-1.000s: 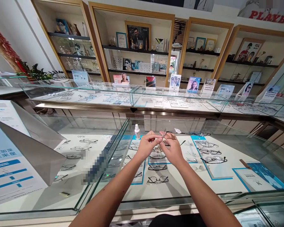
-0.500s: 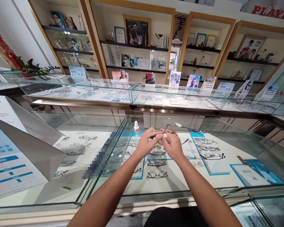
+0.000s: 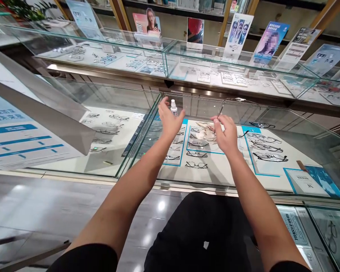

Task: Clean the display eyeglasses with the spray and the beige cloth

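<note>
My left hand (image 3: 170, 120) is open, thumb and fingers spread on either side of a small white bottle (image 3: 173, 105) that stands upright on the glass counter. Whether the hand touches the bottle I cannot tell. In a pinch, my right hand (image 3: 225, 130) holds a pair of thin dark-framed eyeglasses (image 3: 221, 107) above the glass; their outline is hard to make out against the counter. Below and left of that hand lies a crumpled pale bundle (image 3: 205, 132), its kind unclear.
Several eyeglasses (image 3: 197, 165) lie inside the glass display case (image 3: 206, 179) under my hands. A folded white-and-blue sign (image 3: 25, 136) stands at the left. Another glass counter (image 3: 187, 81) with upright advert cards (image 3: 238, 36) runs behind.
My hands, together at the eyeglasses before, have parted. The left has let go and opened beside the bottle; the right keeps the eyeglasses. The view has tilted down.
</note>
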The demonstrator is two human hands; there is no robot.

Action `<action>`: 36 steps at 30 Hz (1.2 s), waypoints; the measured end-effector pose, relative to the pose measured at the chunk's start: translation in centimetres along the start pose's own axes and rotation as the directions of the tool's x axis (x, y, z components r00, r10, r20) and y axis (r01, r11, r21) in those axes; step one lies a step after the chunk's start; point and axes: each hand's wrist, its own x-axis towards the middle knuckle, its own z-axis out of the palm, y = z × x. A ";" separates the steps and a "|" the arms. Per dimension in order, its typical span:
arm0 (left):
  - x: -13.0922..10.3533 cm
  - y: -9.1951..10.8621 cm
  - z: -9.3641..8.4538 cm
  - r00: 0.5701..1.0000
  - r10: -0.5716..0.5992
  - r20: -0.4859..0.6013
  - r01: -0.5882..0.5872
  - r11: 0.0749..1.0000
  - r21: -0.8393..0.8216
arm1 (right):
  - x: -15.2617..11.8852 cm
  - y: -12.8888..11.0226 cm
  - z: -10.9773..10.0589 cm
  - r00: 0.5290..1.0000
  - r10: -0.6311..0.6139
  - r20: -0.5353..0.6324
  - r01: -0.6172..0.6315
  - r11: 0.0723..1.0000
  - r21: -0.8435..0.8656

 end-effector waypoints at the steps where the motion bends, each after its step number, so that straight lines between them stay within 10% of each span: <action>1: 0.1 -0.8 0.3 0.997 -0.052 0.058 0.054 0.998 -0.040 | 0.1 0.0 -0.1 1.000 0.001 0.006 -0.001 1.000 0.007; 6: 0.0 -3.2 1.5 0.947 -0.239 0.217 0.254 0.966 -0.045 | 0.3 -0.4 -0.7 0.998 0.014 0.055 -0.023 0.987 0.159; 15: -0.6 -1.0 2.1 0.932 -0.107 0.347 0.194 0.955 -0.226 | 0.0 0.4 -0.4 0.993 0.045 0.109 -0.068 0.973 0.219; 23: -0.9 2.5 1.1 0.636 -0.191 0.748 0.637 0.677 -0.369 | 0.0 -0.6 -0.5 0.974 0.059 0.220 -0.114 0.962 0.249; 36: -2.1 5.9 -0.3 0.529 0.034 0.848 0.660 0.612 -0.436 | 0.2 -1.4 -0.3 0.956 0.051 0.290 -0.183 0.873 0.451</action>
